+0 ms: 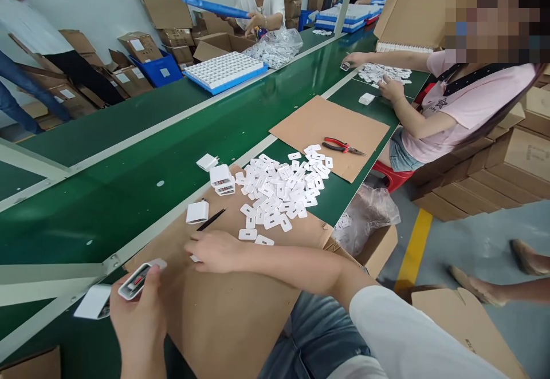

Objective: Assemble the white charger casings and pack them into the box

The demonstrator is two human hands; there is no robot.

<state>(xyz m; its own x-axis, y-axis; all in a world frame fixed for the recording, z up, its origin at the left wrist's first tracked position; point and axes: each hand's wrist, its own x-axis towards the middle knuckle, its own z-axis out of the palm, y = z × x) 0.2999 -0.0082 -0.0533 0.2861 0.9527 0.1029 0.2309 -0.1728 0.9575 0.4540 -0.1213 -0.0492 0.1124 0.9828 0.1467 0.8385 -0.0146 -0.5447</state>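
My left hand [140,310] is wrapped round a white charger housing [136,281], whose open end shows parts inside; a small white piece sticks out by the thumb. Over the brown cardboard sheet [232,316], my right hand [217,251] has its fingers bent together, with a small white piece [195,259] showing under them. Just beyond those fingers lie black tweezers [210,220]. A white housing [197,212] and a small stack of housings [222,180] stand farther back. Loose white cover plates [279,187] form a pile to their right.
Another white housing [93,301] lies left of my left hand. Red-handled pliers [344,146] rest on a second cardboard sheet [309,127]. A person in pink [468,104] works at the right; a metal frame bar [47,276] crosses the left. Across the green belt is a white tray [227,71].
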